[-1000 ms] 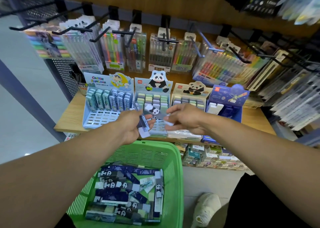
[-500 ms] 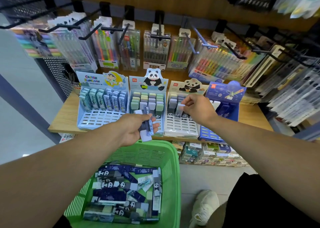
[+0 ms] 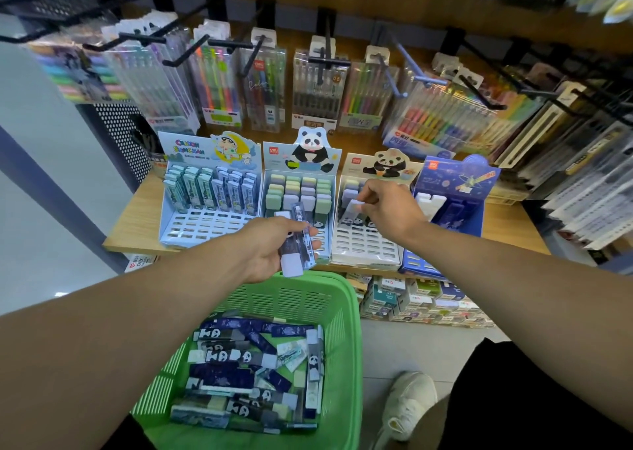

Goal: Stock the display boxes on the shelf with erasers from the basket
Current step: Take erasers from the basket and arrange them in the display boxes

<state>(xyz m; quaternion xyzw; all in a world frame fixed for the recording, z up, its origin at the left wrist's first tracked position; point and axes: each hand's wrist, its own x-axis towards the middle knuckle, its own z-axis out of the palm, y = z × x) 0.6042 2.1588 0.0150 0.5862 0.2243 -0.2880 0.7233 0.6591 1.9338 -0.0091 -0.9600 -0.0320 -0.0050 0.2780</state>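
My left hand (image 3: 274, 246) grips a small stack of sleeved erasers (image 3: 297, 249) above the far rim of the green basket (image 3: 347, 312), in front of the second display box (image 3: 301, 206). My right hand (image 3: 388, 210) pinches one white eraser (image 3: 354, 206) over the slots of the third, white panda display box (image 3: 366, 244). Loose panda and dark blue erasers (image 3: 253, 371) fill the basket bottom. A light blue cartoon box (image 3: 205, 210) stands at the left and a dark blue box (image 3: 452, 210) at the right.
The four boxes stand on a wooden shelf (image 3: 137, 220). Behind them pen packs (image 3: 318, 90) hang on black hooks (image 3: 329, 61) that jut toward me. Small boxed goods (image 3: 421, 299) sit on the lower shelf. A shoe (image 3: 407, 405) stands on the floor right of the basket.
My right hand took an eraser from the left hand's stack, reached out to the third box and now holds it lower over the slots. The left hand stayed nearly in place.
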